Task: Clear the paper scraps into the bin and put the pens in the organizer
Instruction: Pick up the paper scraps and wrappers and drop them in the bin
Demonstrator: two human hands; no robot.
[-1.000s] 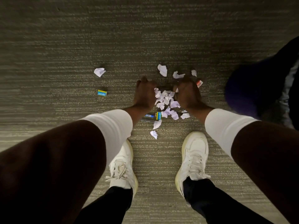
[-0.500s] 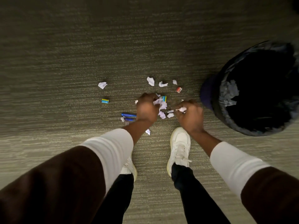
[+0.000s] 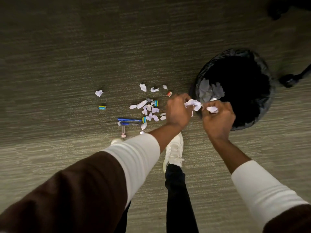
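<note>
Left hand (image 3: 177, 111) fingers (image 3: 186, 98) pinch crumpled scraps (image 3: 193, 104); right hand (image 3: 218, 118) fingers clutch another scrap (image 3: 212, 109); bin (image 3: 264, 105) rim just beyond the fingertips.

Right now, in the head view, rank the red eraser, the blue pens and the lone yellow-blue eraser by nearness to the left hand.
1. Red eraser, just beyond the left hand.
2. Blue pens, on the carpet to its left.
3. Yellow-blue eraser, farthest left.

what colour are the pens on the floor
Blue, seen in the head view.
</note>
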